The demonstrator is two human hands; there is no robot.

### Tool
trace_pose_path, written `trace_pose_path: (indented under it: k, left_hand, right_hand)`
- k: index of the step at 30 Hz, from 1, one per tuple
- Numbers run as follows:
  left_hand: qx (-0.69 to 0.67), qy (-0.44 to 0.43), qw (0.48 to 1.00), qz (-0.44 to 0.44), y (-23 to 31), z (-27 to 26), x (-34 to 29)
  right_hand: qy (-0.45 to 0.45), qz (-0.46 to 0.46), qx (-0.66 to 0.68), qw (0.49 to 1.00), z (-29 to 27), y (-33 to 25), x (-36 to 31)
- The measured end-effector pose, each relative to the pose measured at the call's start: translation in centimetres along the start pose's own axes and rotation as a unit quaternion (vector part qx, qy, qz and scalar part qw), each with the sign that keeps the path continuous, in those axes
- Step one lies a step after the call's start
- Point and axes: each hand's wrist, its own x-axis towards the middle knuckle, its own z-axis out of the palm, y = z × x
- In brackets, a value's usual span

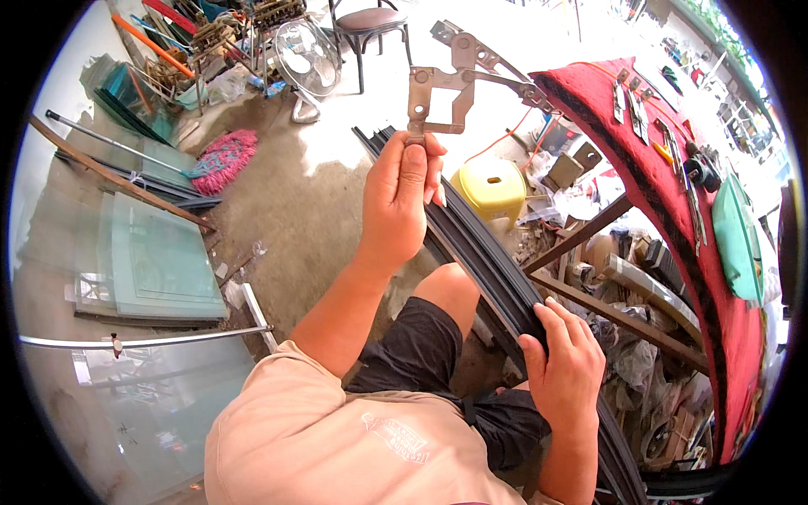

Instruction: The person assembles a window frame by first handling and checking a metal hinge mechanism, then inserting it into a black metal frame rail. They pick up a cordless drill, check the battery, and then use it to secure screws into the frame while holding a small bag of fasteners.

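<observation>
Raised in front of me, my left hand (402,189) is closed on the lower end of a metal hinge linkage (461,80). Flat bars joined by rivets make up the linkage, and its arms reach up and to the right. Long dark metal profiles (484,244) slope across the middle, from behind my left hand down to the lower right. On them lies my right hand (566,358), thumb apart from the fingers, its fingertips touching their upper side.
A red-covered bench (673,210) with hinges and tools stands at right, a green bag (736,240) on it. Beyond the profiles is a yellow stool (490,189). Glass panes (160,261) lean at left near a pink mop (223,162). A fan (307,59) and chair (370,21) stand farther off.
</observation>
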Motion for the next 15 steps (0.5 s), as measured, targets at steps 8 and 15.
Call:
trace_pose_path:
  k: [8, 15]
  left_hand:
    - [-0.004, 0.021, 1.000, -0.014, -0.3, -2.1, 1.4]
    - [-0.007, 0.038, 0.999, -0.017, -1.0, -3.5, 2.3]
  right_hand:
    - [-0.004, 0.002, -0.003, 1.000, 0.0, -0.3, -0.2]
    - [-0.011, 0.011, 0.002, 1.000, -0.1, -0.4, -0.1]
